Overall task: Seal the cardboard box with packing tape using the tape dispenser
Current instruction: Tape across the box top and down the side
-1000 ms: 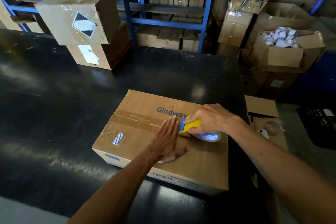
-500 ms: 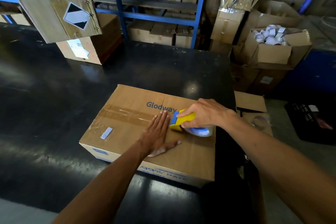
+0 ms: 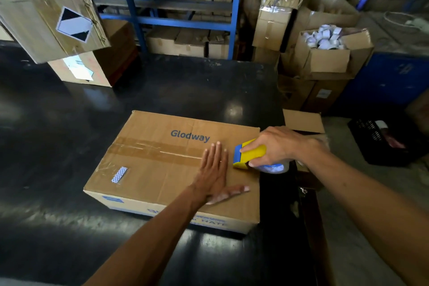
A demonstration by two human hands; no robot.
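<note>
While left hand (image 3: pixel 212 173) presses flat, fingers straight, on cardboard box (image 3: pixel 148 176) | right hand (image 3: pixel 276 146) fingers grip tape dispenser (image 3: pixel 251 154) just right of left fingertips

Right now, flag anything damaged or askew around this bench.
Behind the table, the tall carton by the blue rack has its top torn open, ragged flaps sticking up. A box with a diamond label hangs tilted at upper left. The tape on the Glodway box shows wrinkles.

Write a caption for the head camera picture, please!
Left hand flat on Glodway box; right hand grips yellow tape dispenser.
</note>
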